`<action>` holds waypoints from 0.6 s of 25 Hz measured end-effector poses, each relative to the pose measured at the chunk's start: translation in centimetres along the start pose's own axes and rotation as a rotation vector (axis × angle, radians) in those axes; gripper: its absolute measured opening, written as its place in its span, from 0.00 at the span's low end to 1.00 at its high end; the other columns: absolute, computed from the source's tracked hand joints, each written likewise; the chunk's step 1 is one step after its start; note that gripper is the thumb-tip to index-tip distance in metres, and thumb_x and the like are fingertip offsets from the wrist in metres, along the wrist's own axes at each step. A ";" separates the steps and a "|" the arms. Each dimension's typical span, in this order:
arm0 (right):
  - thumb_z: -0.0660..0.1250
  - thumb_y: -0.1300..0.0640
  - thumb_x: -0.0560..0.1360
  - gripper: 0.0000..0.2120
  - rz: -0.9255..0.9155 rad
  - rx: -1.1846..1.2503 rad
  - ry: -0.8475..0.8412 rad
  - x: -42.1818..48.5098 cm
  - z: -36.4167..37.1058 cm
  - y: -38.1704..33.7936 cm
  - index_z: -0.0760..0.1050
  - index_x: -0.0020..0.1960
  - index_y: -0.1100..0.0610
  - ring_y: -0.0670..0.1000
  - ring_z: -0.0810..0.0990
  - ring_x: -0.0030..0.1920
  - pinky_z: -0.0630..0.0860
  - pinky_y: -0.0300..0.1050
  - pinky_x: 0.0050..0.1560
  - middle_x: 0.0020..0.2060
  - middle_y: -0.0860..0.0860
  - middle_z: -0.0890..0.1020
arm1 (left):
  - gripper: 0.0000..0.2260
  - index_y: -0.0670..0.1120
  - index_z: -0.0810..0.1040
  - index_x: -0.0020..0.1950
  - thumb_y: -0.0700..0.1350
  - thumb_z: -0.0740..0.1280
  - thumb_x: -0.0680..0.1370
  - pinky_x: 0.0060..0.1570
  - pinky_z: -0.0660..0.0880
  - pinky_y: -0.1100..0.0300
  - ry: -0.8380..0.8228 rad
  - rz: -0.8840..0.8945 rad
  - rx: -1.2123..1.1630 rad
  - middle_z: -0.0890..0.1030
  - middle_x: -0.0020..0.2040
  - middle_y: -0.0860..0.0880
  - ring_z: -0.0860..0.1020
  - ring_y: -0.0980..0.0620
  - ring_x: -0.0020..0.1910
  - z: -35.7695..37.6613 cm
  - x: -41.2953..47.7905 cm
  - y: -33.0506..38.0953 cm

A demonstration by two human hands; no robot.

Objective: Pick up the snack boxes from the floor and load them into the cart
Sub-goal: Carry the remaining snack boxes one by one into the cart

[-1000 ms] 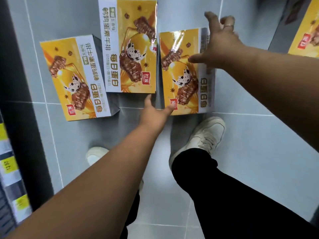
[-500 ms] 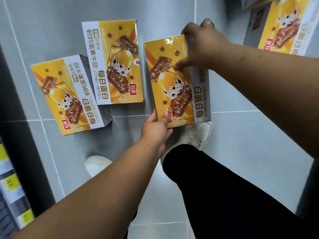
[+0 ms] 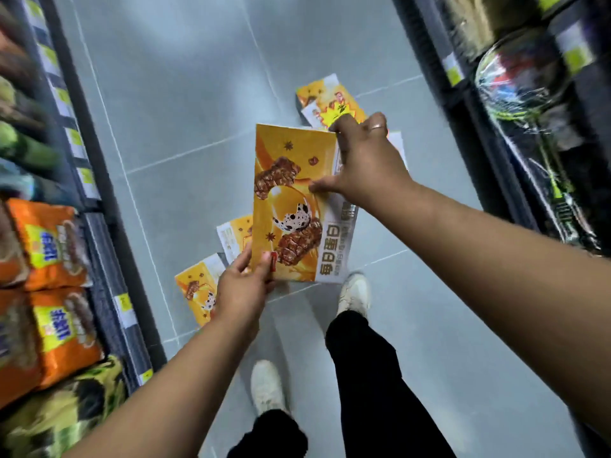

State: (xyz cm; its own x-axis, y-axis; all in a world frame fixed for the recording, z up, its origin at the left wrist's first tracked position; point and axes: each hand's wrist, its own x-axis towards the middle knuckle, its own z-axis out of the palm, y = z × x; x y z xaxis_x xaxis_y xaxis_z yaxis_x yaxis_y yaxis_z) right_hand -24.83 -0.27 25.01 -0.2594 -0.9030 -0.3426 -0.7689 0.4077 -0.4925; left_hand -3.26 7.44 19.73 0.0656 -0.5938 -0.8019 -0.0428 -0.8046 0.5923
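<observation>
I hold a yellow snack box (image 3: 291,200) above the grey tiled floor with both hands. My left hand (image 3: 243,285) grips its near bottom corner, thumb on the front face. My right hand (image 3: 367,157) grips its far right edge near the top. Two more yellow snack boxes lie on the floor below, one (image 3: 195,289) beside my left hand and one (image 3: 233,238) partly hidden behind the held box. Another snack box (image 3: 327,104) lies farther up the aisle, beyond my right hand. No cart is in view.
Shelves line both sides of the aisle. Orange snack bags (image 3: 49,246) fill the left shelf; wrapped badminton rackets (image 3: 525,81) hang on the right shelf. My two feet in white shoes (image 3: 353,292) stand on the floor (image 3: 185,94) below the box.
The box has come up off the floor in both hands. My view has risen and swung, so the shelves on both sides now show and the other boxes lie lower.
</observation>
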 end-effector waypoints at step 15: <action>0.79 0.49 0.63 0.30 0.239 0.327 0.896 -44.7 -34.9 -5.1 0.67 0.58 0.54 0.57 0.76 0.51 0.71 0.47 0.46 0.53 0.55 0.77 | 0.23 0.52 0.76 0.68 0.55 0.67 0.73 0.60 0.76 0.47 -0.516 1.146 0.609 0.83 0.54 0.49 0.81 0.51 0.54 5.5 -40.9 22.6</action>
State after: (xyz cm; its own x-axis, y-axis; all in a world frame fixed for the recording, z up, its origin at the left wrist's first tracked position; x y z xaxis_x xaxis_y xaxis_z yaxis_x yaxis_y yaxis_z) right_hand -29.75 33.25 70.72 -0.8382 -0.5054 0.2049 -0.4738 0.4887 -0.7326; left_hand -12.35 13.57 65.50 -0.6645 -0.7426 0.0835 -0.2521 0.3280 0.9104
